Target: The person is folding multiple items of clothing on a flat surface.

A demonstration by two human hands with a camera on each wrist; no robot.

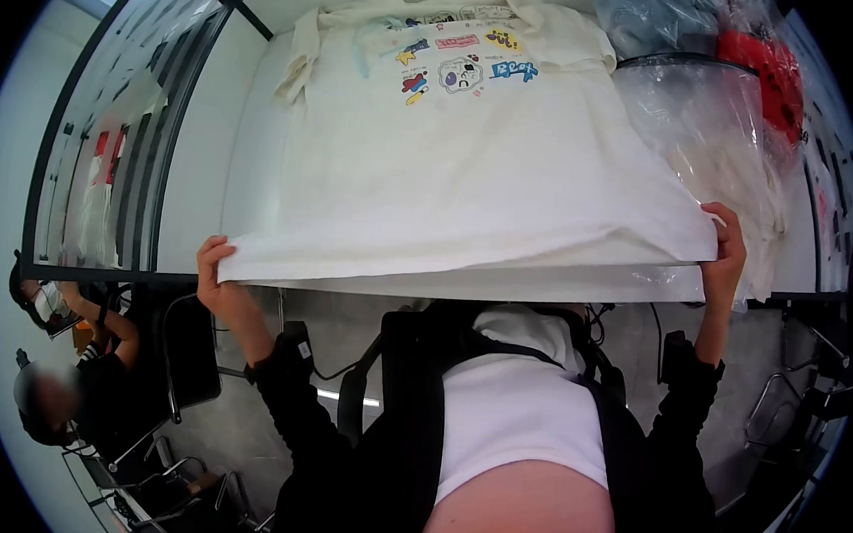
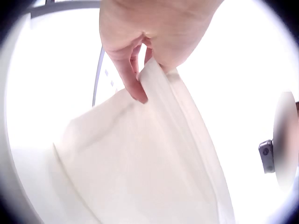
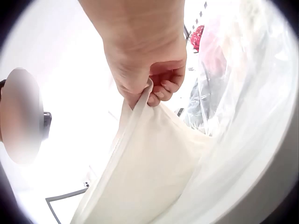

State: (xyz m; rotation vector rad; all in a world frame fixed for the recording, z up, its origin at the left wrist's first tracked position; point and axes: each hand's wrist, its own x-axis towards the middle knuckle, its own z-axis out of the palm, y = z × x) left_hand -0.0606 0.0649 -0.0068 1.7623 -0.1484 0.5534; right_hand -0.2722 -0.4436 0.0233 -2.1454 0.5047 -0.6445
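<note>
Gripping T-shirt [image 1: 470,172] hem corners, left hand [image 1: 216,275], right hand [image 1: 726,253]

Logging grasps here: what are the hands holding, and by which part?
The T-shirt, by its bottom hem: the left hand grips one corner, the right hand the other.

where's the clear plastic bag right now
In the head view the clear plastic bag lies at the right, beside the white t-shirt, just beyond the right hand.
</note>
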